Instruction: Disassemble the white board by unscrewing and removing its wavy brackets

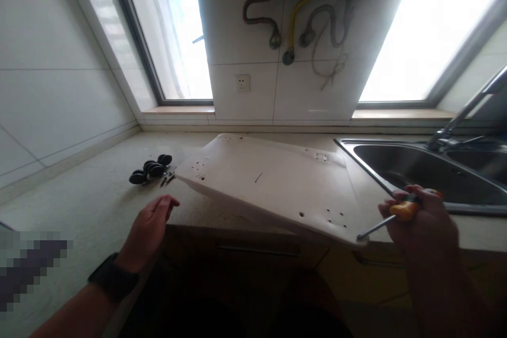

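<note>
A white board (273,182) with drilled holes lies flat on the beige countertop (87,206), its near corner jutting over the front edge. My right hand (423,222) is closed around a screwdriver (390,217) with an orange handle. The metal tip of the shaft touches the board's near right corner. My left hand (148,229) hovers over the counter's front edge, left of the board, fingers loosely extended and holding nothing. A dark watch sits on that wrist. Several black caster wheels (151,169) and small screws lie on the counter beyond my left hand.
A steel sink (428,171) with a tap (463,121) is set into the counter on the right. Tiled walls, two bright windows, a wall socket (243,83) and hanging hoses (301,21) stand behind. Dark cabinet fronts lie below the counter edge.
</note>
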`<state>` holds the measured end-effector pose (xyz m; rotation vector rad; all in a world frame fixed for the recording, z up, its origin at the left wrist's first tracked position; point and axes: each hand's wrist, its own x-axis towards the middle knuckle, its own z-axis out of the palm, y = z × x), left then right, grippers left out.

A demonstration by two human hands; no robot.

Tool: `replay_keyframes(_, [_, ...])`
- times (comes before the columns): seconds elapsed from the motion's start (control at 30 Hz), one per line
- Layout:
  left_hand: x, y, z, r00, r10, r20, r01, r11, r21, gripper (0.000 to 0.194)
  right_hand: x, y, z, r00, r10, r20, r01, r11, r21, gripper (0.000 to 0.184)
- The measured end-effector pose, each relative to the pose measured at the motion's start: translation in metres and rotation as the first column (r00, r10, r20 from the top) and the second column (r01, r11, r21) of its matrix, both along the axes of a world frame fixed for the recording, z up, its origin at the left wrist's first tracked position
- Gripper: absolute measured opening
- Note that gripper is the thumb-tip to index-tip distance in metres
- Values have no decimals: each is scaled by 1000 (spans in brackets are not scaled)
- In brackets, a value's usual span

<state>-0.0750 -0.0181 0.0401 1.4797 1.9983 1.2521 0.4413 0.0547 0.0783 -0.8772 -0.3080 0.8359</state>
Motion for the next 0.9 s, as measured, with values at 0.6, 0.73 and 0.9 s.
replay_keyframes(0.6, [124,-74,14,642,-614,459,767,532,-360,58,-1,75,11,853,514,-90,-521,825,-222,8])
replay_keyframes(0.73, [137,-74,24,607,-656,448,794,501,-344,58,-4,76,9,829,559,8,-532,794,-294,12])
replay_keyframes(0.9, [135,-62,14,624,-591,511,778,530,-338,52,-11,61,4,821,550,154,-471,805,-360,26])
